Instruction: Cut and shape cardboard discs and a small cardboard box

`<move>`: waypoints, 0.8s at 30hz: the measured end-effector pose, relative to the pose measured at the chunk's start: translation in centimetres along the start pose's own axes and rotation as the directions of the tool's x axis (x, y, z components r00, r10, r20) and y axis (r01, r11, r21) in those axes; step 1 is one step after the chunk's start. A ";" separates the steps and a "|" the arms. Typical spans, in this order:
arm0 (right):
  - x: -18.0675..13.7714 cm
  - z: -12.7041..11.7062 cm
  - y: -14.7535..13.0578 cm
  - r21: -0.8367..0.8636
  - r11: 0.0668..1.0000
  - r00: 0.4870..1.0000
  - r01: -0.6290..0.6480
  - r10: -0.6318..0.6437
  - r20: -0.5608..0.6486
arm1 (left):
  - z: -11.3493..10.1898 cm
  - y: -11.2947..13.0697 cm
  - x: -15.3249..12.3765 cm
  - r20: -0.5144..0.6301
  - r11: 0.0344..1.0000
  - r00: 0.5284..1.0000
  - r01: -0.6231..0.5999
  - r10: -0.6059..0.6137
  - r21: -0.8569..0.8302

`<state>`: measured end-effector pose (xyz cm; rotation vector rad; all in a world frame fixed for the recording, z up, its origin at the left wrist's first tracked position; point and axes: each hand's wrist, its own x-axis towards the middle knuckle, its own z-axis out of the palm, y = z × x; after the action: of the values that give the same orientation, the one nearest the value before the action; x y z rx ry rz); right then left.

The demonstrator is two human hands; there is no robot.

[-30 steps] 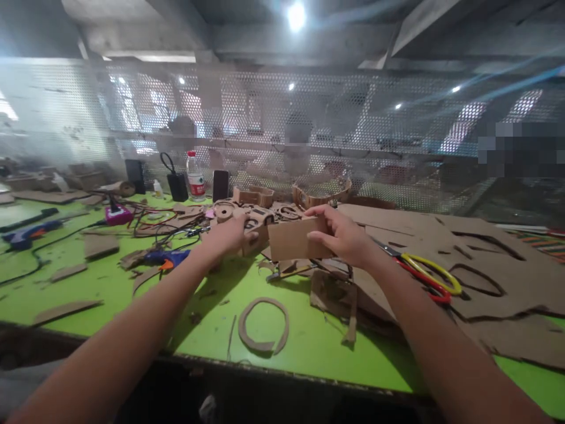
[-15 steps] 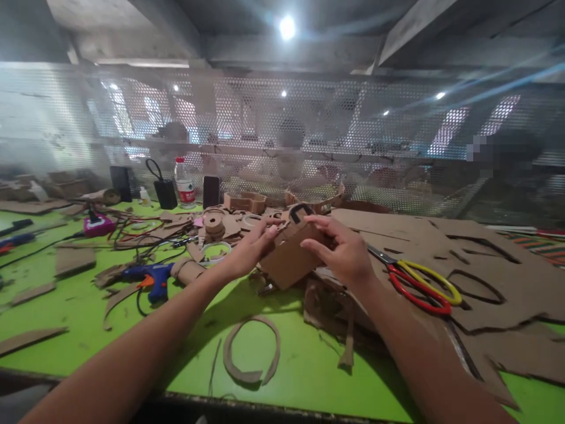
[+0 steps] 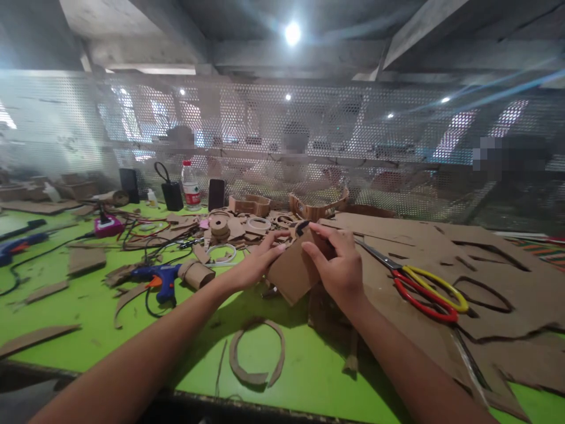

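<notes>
Between my two hands, a brown piece of cardboard (image 3: pixel 293 271) is held tilted above the table, one corner pointing down. My left hand (image 3: pixel 258 259) grips its left upper edge, with the fingertips partly hidden behind it. On the right side, my right hand (image 3: pixel 339 259) pinches the cardboard, thumb on the near face and fingers along the top. A small curved dark part (image 3: pixel 302 228) shows at the upper edge, near the right fingertips. Red and yellow handled scissors (image 3: pixel 424 288) lie to the right of my right hand on cardboard sheets.
A blue glue gun (image 3: pixel 161 280) lies left beside a cardboard roll (image 3: pixel 196 274). A cut cardboard ring (image 3: pixel 236 365) is in front on the green table (image 3: pixel 185 359). Large cardboard sheets (image 3: pixel 481 282) cover the right. A bottle (image 3: pixel 191 191) stands at the back before a perforated screen (image 3: pixel 247 129).
The cardboard piece has turned and tipped, showing more of its face and covering most of the dark part. My right hand has shifted with it. The whole view has moved slightly.
</notes>
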<state>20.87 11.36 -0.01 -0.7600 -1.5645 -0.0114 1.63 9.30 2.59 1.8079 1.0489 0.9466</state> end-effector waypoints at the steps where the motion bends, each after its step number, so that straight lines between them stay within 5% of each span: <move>1: 0.0 0.1 0.0 -0.001 1.000 1.000 0.008 -0.008 -0.008 | 0.0 -0.1 0.0 0.012 1.000 1.000 -0.007 0.007 -0.012; 5: -0.1 0.3 0.3 0.019 1.000 0.998 -0.011 0.012 -0.064 | 0.6 -0.7 0.1 0.048 0.996 0.998 -0.045 0.049 -0.077; 10: -0.1 0.5 1.4 0.156 0.975 0.981 -0.160 0.175 -0.086 | 1.3 -1.5 0.5 -0.090 0.986 0.991 -0.108 0.096 -0.131; 14: -0.1 0.7 2.1 0.346 0.878 0.944 -0.330 0.309 0.116 | 0.8 -1.5 0.5 -0.213 0.979 0.955 -0.201 0.206 0.043; 18: -0.2 1.1 1.7 0.442 0.784 0.884 -0.436 0.280 0.374 | 0.1 -1.1 0.0 -0.252 0.931 0.916 -0.239 0.311 0.276; 24: -0.4 0.7 1.4 0.439 0.750 0.849 -0.495 0.311 0.427 | 0.5 -0.7 -0.4 -0.214 0.947 0.929 -0.266 0.301 0.180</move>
<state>20.89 12.56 -1.09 -0.6549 -1.5647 0.8975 1.71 9.07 1.67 2.0454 1.0414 1.3192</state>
